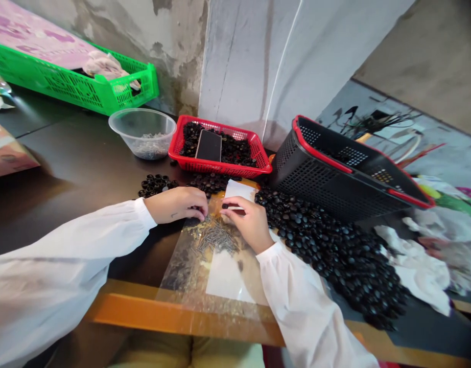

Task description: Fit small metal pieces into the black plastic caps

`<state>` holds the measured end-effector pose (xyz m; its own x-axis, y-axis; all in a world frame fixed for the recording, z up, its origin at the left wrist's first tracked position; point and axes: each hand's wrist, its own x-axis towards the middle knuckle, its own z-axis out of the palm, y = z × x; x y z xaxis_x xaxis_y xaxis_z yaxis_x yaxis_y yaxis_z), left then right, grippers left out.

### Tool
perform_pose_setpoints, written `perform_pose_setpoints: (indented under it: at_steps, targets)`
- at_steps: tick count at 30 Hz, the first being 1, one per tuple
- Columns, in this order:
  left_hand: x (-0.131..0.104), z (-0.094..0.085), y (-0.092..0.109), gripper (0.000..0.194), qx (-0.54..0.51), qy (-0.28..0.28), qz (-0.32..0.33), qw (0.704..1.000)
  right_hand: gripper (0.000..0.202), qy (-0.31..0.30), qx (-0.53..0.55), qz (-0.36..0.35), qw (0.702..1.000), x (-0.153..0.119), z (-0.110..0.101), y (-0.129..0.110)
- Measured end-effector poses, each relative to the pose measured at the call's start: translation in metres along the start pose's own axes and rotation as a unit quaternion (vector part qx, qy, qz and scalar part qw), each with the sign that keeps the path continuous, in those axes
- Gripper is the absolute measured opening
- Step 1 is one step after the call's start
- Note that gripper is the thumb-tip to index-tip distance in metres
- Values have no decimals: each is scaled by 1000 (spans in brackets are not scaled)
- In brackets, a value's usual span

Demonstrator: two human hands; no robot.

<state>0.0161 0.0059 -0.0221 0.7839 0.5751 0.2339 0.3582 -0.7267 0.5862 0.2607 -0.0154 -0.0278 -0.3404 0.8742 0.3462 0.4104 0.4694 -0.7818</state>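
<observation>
My right hand pinches a small black round piece between thumb and forefinger, above the work surface. Opposite it, my left hand is closed, fingertips together at the edge of a heap of thin metal screws or pins; whatever it may hold is too small to make out. The heap lies on a clear plastic sheet, beside a white paper. Behind my left hand sits a cluster of black ring-like caps. A large pile of shiny black round pieces spreads right of my right hand.
A red basket holds black pieces and a phone. Left of it stands a clear bowl with metal pieces. A black basket with red rim stands right, a green crate back left. Crumpled white tissue lies far right.
</observation>
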Motion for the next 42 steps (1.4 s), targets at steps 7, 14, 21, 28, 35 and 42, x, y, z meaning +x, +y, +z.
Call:
perform_pose_setpoints:
  at_steps: [7, 14, 21, 28, 35, 42]
  targets:
    - [-2, 8, 0, 15, 6, 56, -15, 998, 16, -4, 44, 33, 998, 1, 1, -1]
    - [-2, 15, 11, 22, -109, 163, -112, 974, 19, -9, 63, 45, 997, -2, 5, -1]
    - [0, 22, 16, 23, -100, 169, -117, 973, 18, -9, 56, 35, 998, -2, 6, -6]
    - [0, 22, 20, 18, -123, 173, -119, 970, 15, -5, 35, 21, 999, -2, 5, -6]
    - [4, 26, 25, 19, -203, 198, -142, 948, 15, 4, 69, 63, 996, -4, 8, -10]
    - [7, 19, 15, 25, -157, 275, -127, 940, 22, 33, 171, 128, 976, 0, 7, 0]
